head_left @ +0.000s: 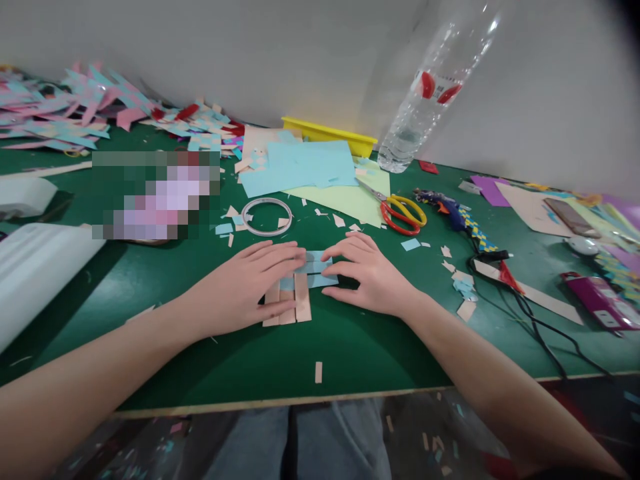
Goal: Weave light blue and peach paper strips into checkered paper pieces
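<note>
Peach paper strips point(303, 301) and light blue paper strips point(320, 280) cross each other in a small woven piece flat on the green table. My left hand point(260, 273) lies over its left part, fingers stretched out and resting on the strips, hiding much of the crossing. From the right, my right hand point(363, 273) touches the ends of the blue strips with fingers spread. Just beyond my hands lies a roll of thin tape point(267, 217). Red-and-yellow-handled scissors point(400, 210) lie open behind my right hand.
Blue paper sheets point(310, 163) lie behind, before a yellow tray point(330, 137). A clear plastic bottle point(425, 100) stands at the back. A paper-strip pile point(75, 107) fills the back left. Black cords point(530, 313) and a purple box point(600, 300) lie right. The table's edge point(280, 403) is close.
</note>
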`<state>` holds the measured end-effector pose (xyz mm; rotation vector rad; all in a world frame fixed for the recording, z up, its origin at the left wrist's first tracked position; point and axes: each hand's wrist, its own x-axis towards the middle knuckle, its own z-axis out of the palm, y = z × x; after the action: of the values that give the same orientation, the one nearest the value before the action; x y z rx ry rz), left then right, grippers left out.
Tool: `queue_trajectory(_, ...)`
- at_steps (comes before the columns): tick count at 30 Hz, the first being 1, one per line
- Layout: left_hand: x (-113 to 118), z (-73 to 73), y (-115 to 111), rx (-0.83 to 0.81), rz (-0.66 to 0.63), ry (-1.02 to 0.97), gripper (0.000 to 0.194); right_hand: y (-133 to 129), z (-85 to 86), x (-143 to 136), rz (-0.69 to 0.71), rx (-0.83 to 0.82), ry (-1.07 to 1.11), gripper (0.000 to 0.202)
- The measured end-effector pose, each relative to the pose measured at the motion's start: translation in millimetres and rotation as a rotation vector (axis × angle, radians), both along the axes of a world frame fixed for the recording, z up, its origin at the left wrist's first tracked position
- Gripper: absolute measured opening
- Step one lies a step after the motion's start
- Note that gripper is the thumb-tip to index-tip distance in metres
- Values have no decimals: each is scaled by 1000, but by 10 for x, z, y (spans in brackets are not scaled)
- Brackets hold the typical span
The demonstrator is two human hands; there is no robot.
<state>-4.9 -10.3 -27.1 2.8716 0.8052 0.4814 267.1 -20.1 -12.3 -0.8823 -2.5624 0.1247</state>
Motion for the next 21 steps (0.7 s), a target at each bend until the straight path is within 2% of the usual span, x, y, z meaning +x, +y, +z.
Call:
queue_trajectory(6, -15, -56, 4, -29, -18, 66, 60, 14, -19, 15, 12, 50, 3, 17)
queue_trajectory(11, -5, -12, -5, -26, -26, 64, 58, 30, -26, 4, 24, 119, 16, 14)
queue_trajectory(14, 13, 57, -22, 11, -56, -2, 54, 25, -21, -27, 4, 135, 50, 13)
queue_trajectory(17, 31, 133, -46, 46, -80, -127, 40, 12, -11, -61, -32, 143, 86, 13)
queue_trajectory(21, 61, 177, -71, 46, -42, -196, 32, -1, -4, -88, -80, 138, 130, 14)
